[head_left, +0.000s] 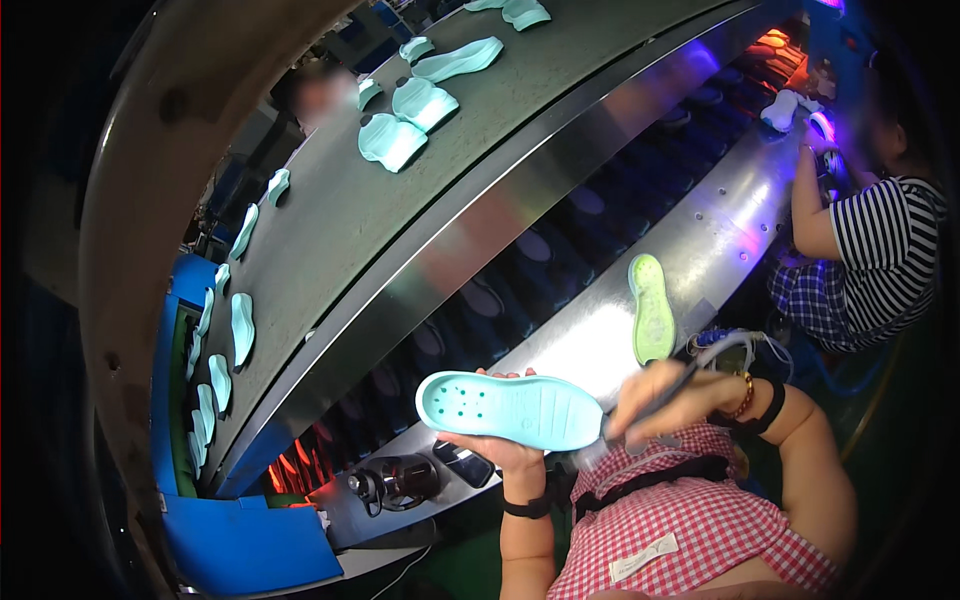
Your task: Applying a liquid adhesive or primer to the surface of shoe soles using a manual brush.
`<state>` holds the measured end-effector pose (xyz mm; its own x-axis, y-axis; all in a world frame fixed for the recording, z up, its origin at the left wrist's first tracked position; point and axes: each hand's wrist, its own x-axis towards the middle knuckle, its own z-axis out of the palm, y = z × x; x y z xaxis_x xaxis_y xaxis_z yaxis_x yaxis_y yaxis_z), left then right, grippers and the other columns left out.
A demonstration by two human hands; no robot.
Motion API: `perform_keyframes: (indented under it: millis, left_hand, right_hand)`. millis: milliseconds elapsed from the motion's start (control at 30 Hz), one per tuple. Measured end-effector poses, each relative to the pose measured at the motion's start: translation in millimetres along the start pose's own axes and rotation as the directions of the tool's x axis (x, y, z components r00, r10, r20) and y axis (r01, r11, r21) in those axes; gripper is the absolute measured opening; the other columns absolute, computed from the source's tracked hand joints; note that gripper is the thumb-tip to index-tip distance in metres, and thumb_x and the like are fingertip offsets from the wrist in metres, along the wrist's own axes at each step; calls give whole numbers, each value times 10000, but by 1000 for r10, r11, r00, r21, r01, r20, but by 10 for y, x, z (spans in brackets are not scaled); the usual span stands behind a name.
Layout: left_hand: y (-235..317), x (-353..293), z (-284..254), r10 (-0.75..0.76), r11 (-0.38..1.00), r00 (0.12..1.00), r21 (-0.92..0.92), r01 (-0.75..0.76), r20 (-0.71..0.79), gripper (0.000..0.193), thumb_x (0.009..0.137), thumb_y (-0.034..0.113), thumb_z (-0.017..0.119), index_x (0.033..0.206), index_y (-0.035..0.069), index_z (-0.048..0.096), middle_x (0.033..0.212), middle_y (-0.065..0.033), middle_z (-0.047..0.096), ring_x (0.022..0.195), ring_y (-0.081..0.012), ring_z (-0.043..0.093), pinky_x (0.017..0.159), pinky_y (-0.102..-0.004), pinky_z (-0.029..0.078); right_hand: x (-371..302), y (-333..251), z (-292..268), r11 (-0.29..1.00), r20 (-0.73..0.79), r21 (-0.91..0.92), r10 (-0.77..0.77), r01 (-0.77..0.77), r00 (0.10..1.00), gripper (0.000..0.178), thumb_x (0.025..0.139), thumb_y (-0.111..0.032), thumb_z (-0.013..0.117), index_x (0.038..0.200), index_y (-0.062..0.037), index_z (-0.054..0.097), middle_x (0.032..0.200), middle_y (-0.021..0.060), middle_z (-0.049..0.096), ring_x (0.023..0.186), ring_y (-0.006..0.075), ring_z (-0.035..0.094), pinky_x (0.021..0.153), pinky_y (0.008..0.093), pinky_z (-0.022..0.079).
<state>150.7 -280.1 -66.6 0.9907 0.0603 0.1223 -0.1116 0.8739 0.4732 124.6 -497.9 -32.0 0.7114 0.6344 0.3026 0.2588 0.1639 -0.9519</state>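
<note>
The largest thing in my view is the conveyor belt (330,235), sweeping across the upper left with loose pale-blue soles on it. Below it runs the metal bench (590,335), and a co-worker (885,235) in a striped top sits at its far right.

The turquoise sole (515,408) is held above the near edge of the bench, its holed end to my left. The right hand (690,408) is curled round a slim dark tool at the other end; the left hand (497,451) cradles the sole from beneath, fingers showing past the far edge. A smaller-looking green sole (652,310) lies on the bench just beyond.

To work that end well, I'd want the left hand steady and the sole level, with the slim dark tool (672,391) following the rim in light, even strokes, fingers clear of the worked edge.

Blur smears the right hand, so I can't tell what kind of tip the tool has or whether it touches the sole. The sole's underside and most of the left fingers are hidden.
</note>
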Motion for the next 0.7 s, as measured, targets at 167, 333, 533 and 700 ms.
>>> perform_keyframes:
  millis: [167,333,533,700]
  left_hand:
    - [52,42,29,10,1000,997,6,-10,73,824,734,762,262,1127,85,517,981,-139,597,892,-305,577,921,-517,365]
    - [130,8,316,-16,1000,981,24,11,196,809,775,721,262,1216,66,434,1080,-145,552,981,-325,540,927,-504,364]
    - [-105,-293,449,-96,995,991,-20,94,-94,614,874,520,259,1324,106,318,1251,-113,453,1108,-326,463,930,-575,322]
    - [-110,-237,173,-140,990,990,6,140,-7,572,875,484,296,1305,113,360,1248,-108,464,1092,-327,473,921,-556,338]
  right_hand:
    - [-36,142,-39,989,39,-117,99,-94,994,186,739,-69,659,924,-52,668,886,96,624,825,153,575,732,273,459]
    - [59,313,-32,896,-154,417,237,-155,959,186,783,-53,618,954,21,612,965,115,605,874,175,586,795,279,472]
    - [128,280,261,817,-303,573,281,-61,911,144,794,-36,599,925,24,611,902,106,627,841,166,599,777,272,480]
    - [90,122,189,999,-244,45,34,-23,969,174,753,-48,643,923,-10,645,905,106,636,826,148,594,748,244,456]
